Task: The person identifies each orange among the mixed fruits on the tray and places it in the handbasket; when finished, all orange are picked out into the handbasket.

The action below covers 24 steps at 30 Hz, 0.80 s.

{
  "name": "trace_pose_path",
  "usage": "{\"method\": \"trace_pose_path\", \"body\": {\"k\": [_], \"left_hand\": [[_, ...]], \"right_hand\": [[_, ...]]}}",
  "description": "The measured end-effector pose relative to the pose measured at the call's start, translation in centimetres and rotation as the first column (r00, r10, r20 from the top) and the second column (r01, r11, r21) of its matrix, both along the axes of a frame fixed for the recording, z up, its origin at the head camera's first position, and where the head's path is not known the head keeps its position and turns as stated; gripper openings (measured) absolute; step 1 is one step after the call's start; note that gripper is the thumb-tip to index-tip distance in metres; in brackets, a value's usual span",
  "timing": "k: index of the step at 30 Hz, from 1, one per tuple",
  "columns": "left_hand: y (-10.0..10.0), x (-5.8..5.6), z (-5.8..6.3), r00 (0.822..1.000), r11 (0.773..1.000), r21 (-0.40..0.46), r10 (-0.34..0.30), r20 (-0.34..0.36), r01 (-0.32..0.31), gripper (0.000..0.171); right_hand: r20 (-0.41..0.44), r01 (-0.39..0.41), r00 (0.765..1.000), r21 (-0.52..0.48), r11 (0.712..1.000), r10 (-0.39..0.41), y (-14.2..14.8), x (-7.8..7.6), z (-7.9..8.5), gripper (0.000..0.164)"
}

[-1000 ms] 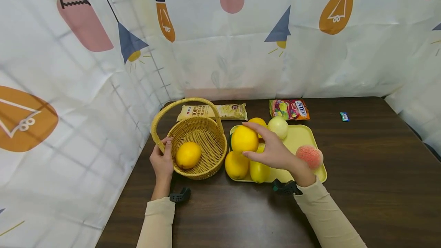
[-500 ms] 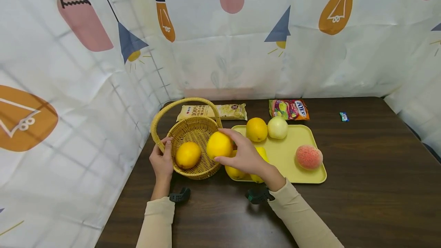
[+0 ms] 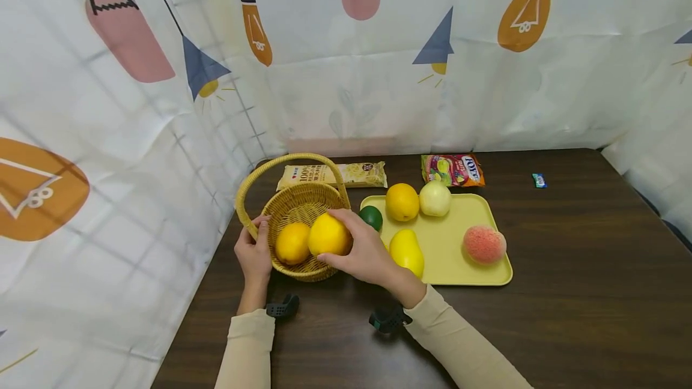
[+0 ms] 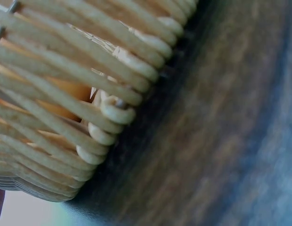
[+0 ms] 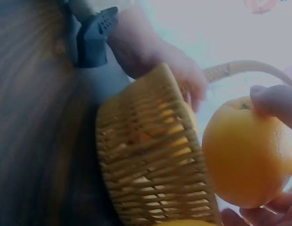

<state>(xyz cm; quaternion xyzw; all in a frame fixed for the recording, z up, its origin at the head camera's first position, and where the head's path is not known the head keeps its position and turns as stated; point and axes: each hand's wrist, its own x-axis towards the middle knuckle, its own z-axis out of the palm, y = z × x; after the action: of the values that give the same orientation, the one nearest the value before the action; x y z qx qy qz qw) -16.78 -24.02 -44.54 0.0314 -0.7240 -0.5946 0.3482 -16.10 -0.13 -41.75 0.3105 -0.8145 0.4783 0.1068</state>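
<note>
A woven basket (image 3: 310, 200) with an arched handle stands on the table's left side. My left hand (image 3: 255, 255) grips its left rim at the handle's foot, thumb over the edge. Inside lies one orange (image 3: 292, 244). My right hand (image 3: 364, 251) holds a second orange (image 3: 328, 235) between thumb and fingers, over the basket's right part. In the right wrist view that held orange (image 5: 249, 153) is at the rim, its stem end near a fingertip. The left wrist view shows only the basket's woven wall (image 4: 66, 89) close up, and the table.
Right of the basket lies a yellow tray (image 3: 446, 245) with an orange (image 3: 402, 202), a pale green round fruit (image 3: 435, 199), a peach (image 3: 485, 245), a yellow pear-shaped fruit (image 3: 406, 252) and a dark green fruit (image 3: 371, 217). Behind are a noodle packet (image 3: 362, 175), candy bag (image 3: 453, 170) and small wrapper (image 3: 539, 180).
My right hand has carried the orange leftward from above the tray to over the basket. The dark green fruit has come back into sight. My left hand stays on the rim.
</note>
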Motion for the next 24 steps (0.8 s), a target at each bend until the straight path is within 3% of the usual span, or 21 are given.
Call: {"method": "trace_pose_path", "body": {"k": [19,24], "left_hand": [[0.11,-0.03,0.04,1.000,1.000,0.000,-0.006,0.006,0.006,0.027],[0.06,-0.10,-0.12,1.000,1.000,0.008,-0.008,0.015,0.008,0.027]], "right_hand": [[-0.041,0.027,0.999,0.092,0.995,-0.023,-0.83,0.06,-1.03,0.078],[-0.074,0.010,0.997,0.086,0.996,-0.003,-0.56,-0.08,-1.09,0.062]]}}
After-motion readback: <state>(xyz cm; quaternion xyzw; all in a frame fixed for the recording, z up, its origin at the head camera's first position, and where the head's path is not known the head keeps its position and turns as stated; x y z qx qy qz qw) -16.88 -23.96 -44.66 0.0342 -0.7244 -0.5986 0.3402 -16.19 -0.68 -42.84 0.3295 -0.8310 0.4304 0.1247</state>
